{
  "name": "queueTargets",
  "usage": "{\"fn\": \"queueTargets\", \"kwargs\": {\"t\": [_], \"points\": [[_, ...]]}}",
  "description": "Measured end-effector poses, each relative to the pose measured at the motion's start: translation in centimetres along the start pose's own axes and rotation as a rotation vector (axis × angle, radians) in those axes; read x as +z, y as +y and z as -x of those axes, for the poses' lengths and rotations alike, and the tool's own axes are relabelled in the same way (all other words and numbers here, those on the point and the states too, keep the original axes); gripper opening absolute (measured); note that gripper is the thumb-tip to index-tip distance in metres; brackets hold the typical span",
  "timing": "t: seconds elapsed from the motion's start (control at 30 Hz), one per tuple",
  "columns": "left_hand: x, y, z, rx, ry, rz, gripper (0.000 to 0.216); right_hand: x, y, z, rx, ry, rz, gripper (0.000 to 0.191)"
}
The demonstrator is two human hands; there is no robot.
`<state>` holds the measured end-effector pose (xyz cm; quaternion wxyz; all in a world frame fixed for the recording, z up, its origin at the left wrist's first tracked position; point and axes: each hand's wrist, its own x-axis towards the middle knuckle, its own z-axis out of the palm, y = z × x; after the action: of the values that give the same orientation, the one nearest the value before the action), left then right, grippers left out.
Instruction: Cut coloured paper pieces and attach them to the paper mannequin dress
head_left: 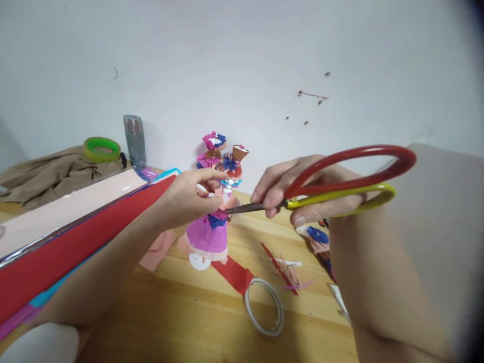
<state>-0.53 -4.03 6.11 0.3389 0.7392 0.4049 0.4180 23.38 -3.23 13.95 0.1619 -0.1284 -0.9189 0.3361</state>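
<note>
My left hand point(191, 194) is closed in a pinch on the upper part of a paper doll point(209, 234) in a purple and pink skirt, which stands on a white round base on the wooden table point(181, 312). My right hand point(302, 194) grips scissors point(340, 179) with one red and one yellow handle loop. The dark blades point left and touch the doll near its neck, right by my left fingertips. Behind the doll stands a second paper figure point(223, 156) with pink, blue and brown fans.
A roll of clear tape point(263, 306) lies on the table near a red paper strip point(234, 275) and paper scraps point(287, 275). Sheets of red and pink paper point(56, 242) lie at left. A green tape roll point(101, 148), a grey bottle point(135, 138) and a brown cloth point(45, 174) sit by the wall.
</note>
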Motion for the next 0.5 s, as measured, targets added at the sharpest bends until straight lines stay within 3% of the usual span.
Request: {"fn": "queueTargets", "kwargs": {"t": [0.13, 0.5], "points": [[-0.05, -0.02, -0.03, 0.009, -0.004, 0.003, 0.052, 0.6, 0.15, 0.27, 0.024, -0.022, -0.014, 0.029], [-0.07, -0.06, -0.05, 0.014, -0.006, -0.008, 0.051, 0.91, 0.43, 0.58, 0.037, 0.125, -0.098, 0.028]]}}
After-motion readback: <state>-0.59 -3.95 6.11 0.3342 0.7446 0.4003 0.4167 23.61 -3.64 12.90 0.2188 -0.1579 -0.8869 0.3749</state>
